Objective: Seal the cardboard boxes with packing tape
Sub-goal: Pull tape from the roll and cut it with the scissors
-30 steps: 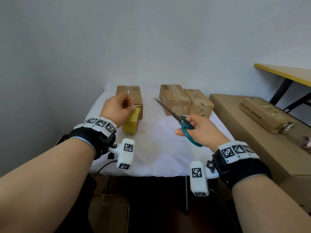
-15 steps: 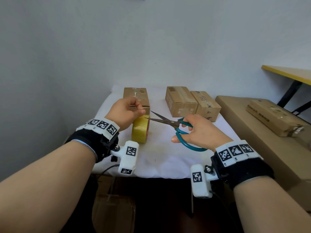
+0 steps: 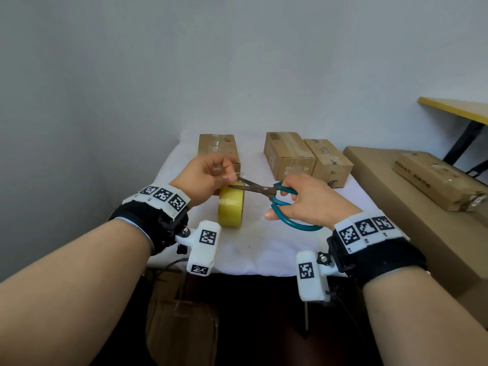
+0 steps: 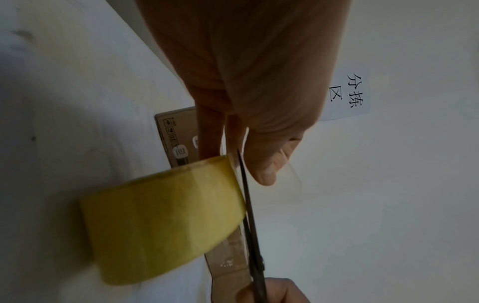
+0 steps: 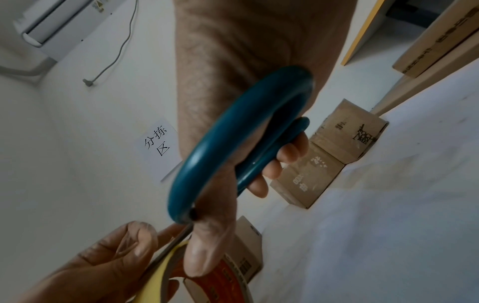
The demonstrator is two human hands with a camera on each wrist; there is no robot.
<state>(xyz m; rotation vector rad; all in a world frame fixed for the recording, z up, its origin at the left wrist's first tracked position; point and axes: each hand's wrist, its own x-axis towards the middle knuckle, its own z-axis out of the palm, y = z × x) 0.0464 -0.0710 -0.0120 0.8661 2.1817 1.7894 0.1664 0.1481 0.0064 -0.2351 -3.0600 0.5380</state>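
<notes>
A yellow tape roll stands on edge on the white-covered table. My left hand pinches the clear free end of tape just above the roll. My right hand grips teal-handled scissors; their blades lie nearly closed between the roll and my left thumb. One cardboard box lies behind the roll, partly hidden by my left hand. Two more boxes sit side by side at the back right.
A large cardboard carton stands right of the table with a flat box on top. A yellow-edged desk is at the far right. The wall closes the table's back and left, bearing a paper label.
My right hand has swung the scissors left from mid-air to the roll and closed the blades at the tape. My left hand has lifted the tape end above the roll.
</notes>
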